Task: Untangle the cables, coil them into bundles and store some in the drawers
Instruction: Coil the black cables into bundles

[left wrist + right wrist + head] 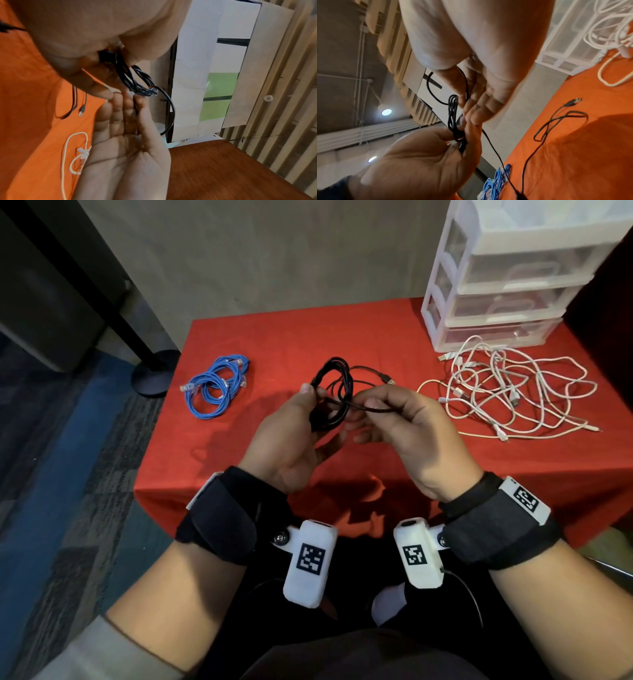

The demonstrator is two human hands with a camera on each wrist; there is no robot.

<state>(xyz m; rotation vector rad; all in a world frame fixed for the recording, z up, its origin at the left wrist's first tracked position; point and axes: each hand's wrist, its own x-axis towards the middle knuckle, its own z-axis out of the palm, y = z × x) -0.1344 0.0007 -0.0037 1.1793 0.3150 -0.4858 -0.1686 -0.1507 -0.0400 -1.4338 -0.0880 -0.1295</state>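
Black USB cable (334, 392) is up in the air over the red tablecloth (376, 337), most of it already wound into a small hank of several loops. The left hand (291, 440) pinches that hank at its near side between thumb and fingers, while the right hand (407, 426) nips the free strand just beside the loops; the two hands are close together, nearly touching. The loose tail trails down onto the cloth and ends in a metal USB plug (387, 379) lying behind the hands. I judge the cable light, thin and limp with a little spring in it, so the loops will want to fan open unless they are held where they cross; the best hold is right there on the gathered strands, guiding the tail with the other hand rather than tugging at the plug. To the left lies a blue network cable bundle (214, 386), already coiled. To the right a tangle of white charging cables (507, 392) sprawls just in front of the white plastic drawer unit (507, 292). Its translucent drawers are all closed; faint pale shapes show through the fronts, but what they are cannot be told.
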